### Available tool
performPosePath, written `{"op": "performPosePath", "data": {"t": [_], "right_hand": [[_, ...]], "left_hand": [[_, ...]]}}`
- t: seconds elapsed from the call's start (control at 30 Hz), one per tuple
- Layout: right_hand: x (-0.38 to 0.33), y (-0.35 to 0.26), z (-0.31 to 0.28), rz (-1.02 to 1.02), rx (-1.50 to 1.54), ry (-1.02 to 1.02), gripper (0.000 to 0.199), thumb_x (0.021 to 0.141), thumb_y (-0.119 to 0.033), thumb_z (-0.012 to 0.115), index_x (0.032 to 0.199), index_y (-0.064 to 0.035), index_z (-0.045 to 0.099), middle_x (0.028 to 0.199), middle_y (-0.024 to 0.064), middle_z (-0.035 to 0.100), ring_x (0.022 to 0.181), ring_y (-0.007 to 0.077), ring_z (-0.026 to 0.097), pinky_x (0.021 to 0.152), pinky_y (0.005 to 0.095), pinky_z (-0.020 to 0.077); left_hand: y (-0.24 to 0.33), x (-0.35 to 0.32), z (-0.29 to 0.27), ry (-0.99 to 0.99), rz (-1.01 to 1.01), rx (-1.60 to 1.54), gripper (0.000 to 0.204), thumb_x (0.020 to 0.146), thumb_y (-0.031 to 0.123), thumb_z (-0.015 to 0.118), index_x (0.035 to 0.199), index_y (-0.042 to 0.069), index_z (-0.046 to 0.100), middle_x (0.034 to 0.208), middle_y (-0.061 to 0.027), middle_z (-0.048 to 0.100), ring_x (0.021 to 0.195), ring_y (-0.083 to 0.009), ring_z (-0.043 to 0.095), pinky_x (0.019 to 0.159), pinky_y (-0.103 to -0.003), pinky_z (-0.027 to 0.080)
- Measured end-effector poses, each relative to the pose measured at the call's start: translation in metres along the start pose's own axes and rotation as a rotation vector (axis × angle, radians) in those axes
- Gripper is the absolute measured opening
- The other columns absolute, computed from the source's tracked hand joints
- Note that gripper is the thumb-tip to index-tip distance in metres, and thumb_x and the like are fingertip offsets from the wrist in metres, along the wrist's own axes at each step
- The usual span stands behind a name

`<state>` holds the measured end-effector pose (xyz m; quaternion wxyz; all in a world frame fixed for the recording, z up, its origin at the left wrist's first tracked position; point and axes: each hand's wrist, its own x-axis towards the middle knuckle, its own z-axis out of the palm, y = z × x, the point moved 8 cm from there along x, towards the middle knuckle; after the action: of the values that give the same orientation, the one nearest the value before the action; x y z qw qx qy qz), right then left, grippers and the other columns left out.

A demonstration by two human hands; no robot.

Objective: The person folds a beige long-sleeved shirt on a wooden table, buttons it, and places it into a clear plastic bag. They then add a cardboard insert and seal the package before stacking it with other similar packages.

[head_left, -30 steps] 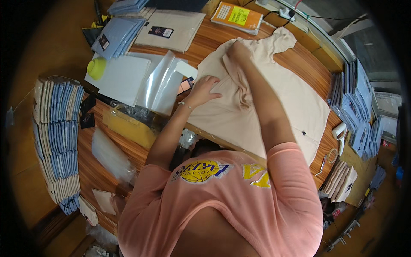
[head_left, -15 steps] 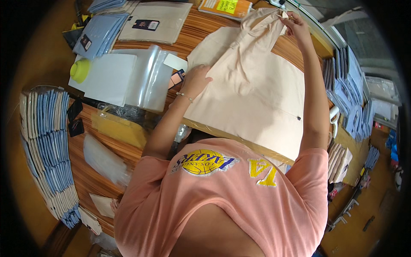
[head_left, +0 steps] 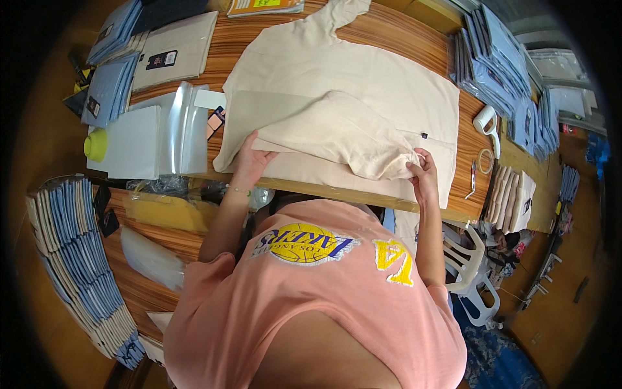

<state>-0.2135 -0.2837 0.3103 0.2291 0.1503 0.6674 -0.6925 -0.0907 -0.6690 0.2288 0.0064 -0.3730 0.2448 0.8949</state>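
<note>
A cream long-sleeved garment (head_left: 363,84) lies spread on the wooden table (head_left: 421,32). One sleeve (head_left: 343,133) is folded across its lower part. My left hand (head_left: 249,162) presses flat on the garment's near left edge, fingers apart. The folded sleeve's cuff end is pinched in my right hand (head_left: 422,174), close to the table's front edge. A small dark tag (head_left: 423,135) sits on the cloth just above that hand.
Clear plastic bags and white sheets (head_left: 155,133) lie left of the garment, with a yellow-green cup (head_left: 96,144). Stacks of packed blue garments (head_left: 499,61) stand right and far left (head_left: 68,246). A tape dispenser (head_left: 486,123) and tape roll rest at the right. White plastic chair (head_left: 476,259) below.
My right hand has come back from the far collar end, pulling the sleeve over the garment to the near edge. My left hand has slid down to the near left edge.
</note>
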Motion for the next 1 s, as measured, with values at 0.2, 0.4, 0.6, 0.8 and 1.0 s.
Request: {"op": "performPosePath", "data": {"t": [0.2, 0.4, 0.6, 0.8, 1.0], "right_hand": [[0.014, 0.011, -0.044, -0.089, -0.362, 0.092, 0.032, 0.074, 0.004, 0.061, 0.104, -0.0043, 0.055, 0.087, 0.001, 0.058, 0.064, 0.008, 0.052, 0.053, 0.0224, 0.0449], [0.044, -0.046, -0.055, -0.42, -0.987, 0.234, 0.042, 0.067, -0.011, 0.07, 0.107, -0.0089, 0.058, 0.086, 0.0095, 0.056, 0.066, 0.0194, 0.054, 0.062, 0.0319, 0.0461], [0.165, -0.147, -0.018, -1.048, -1.458, 0.363, 0.023, 0.079, -0.003, 0.052, 0.1, -0.0059, 0.06, 0.095, 0.0139, 0.059, 0.088, 0.0274, 0.061, 0.074, 0.038, 0.0477], [0.24, -0.137, -0.045, -0.331, -1.97, 0.232, 0.011, 0.077, -0.012, 0.056, 0.087, -0.0075, 0.062, 0.104, 0.0138, 0.058, 0.09, 0.0297, 0.061, 0.072, 0.0417, 0.05], [0.101, -0.187, -0.066, -0.842, -1.58, 0.284, 0.014, 0.075, -0.015, 0.06, 0.086, -0.0063, 0.061, 0.093, 0.0137, 0.06, 0.081, 0.0305, 0.061, 0.065, 0.0397, 0.0488]], "left_hand": [[0.008, -0.028, -0.038, 0.109, 0.103, -0.184, 0.048, 0.086, 0.023, 0.053, 0.124, -0.001, 0.037, 0.126, -0.0147, 0.044, 0.119, -0.0281, 0.04, 0.102, -0.043, 0.031], [0.064, -0.113, 0.004, 0.364, 0.648, 0.031, 0.061, 0.088, 0.036, 0.046, 0.135, 0.002, 0.026, 0.14, -0.0129, 0.025, 0.13, -0.0255, 0.025, 0.107, -0.043, 0.02], [0.154, 0.051, 0.154, 0.24, 1.368, 1.139, 0.046, 0.085, 0.022, 0.057, 0.124, 0.0, 0.045, 0.13, -0.0168, 0.042, 0.124, -0.0274, 0.036, 0.105, -0.041, 0.023], [0.143, 0.15, 0.183, 0.636, 0.928, 1.913, 0.048, 0.079, 0.044, 0.06, 0.11, 0.008, 0.06, 0.111, -0.0131, 0.058, 0.108, -0.0298, 0.05, 0.092, -0.051, 0.03], [0.174, 0.057, 0.159, 0.149, 1.156, 1.221, 0.033, 0.077, 0.025, 0.067, 0.098, -0.001, 0.063, 0.098, -0.0126, 0.061, 0.091, -0.0254, 0.057, 0.084, -0.034, 0.039]]}}
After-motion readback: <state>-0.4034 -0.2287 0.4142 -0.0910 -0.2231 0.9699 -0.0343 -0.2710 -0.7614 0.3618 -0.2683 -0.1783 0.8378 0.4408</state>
